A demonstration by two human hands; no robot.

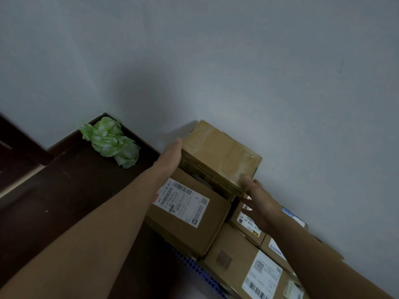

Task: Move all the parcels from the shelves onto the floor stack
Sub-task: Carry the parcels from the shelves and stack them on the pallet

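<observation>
A taped brown cardboard parcel [220,155] sits tilted on top of the floor stack against the white wall. My left hand [171,155] presses flat against its left side. On the near right corner, my right hand [258,198] grips it with the thumb on top. Under it lies a larger box with a white shipping label [183,207]. Several more labelled boxes [248,262] fill the stack to the right, partly hidden by my right forearm.
A crumpled green and white cloth [110,141] lies on the dark wooden floor [64,190] in the corner. A blue plastic grid pallet [200,275] shows under the stack. The white wall [237,61] stands directly behind the boxes.
</observation>
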